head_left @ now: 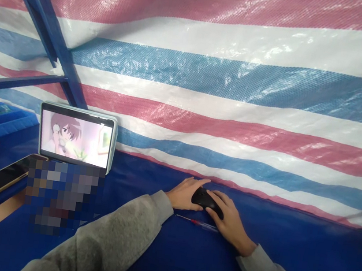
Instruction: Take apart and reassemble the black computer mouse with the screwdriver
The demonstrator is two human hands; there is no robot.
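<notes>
Gray sleeves [114,233] cropped, black mouse [204,198] part-covered

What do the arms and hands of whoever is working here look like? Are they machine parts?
No, they are a person's. The bare left hand and the bare right hand wear no gloves. Both arms are in long, plain, mottled grey fabric sleeves that end in cuffs at the wrists. No cables or markings show on them.
</notes>
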